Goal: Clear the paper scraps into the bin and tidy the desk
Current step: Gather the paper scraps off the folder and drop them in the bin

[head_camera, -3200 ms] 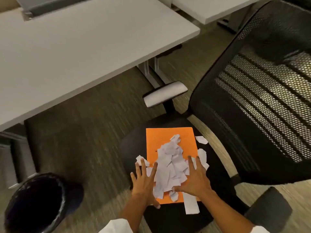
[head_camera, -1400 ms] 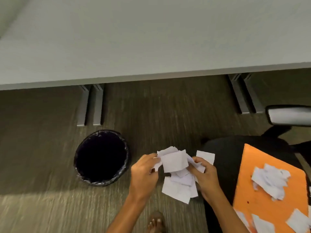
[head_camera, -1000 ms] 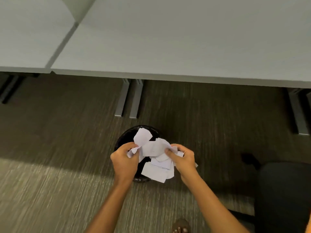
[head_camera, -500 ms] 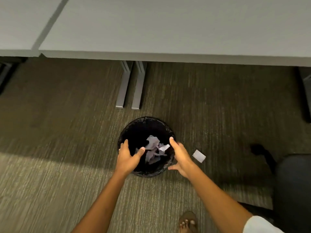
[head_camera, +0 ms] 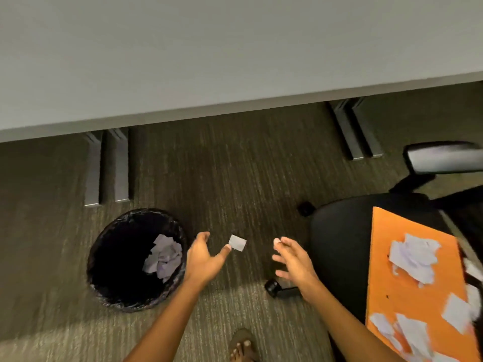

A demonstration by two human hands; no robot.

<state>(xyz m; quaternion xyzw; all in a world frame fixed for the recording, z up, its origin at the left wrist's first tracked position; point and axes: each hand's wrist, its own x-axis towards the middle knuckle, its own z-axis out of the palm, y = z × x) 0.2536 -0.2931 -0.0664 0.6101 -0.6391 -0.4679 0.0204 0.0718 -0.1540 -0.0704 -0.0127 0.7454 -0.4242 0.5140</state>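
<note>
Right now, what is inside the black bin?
Inside the black bin lies a heap of white paper scraps against its right wall. The rest of the inside is too dark to see.

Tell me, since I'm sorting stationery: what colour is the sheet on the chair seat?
Orange sheet, with white scraps on it; head view.

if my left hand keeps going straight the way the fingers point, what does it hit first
Probably the small paper scrap on the carpet, just past the left hand and its thumb tip. Depth is unclear; the hand may be well above it.
</note>
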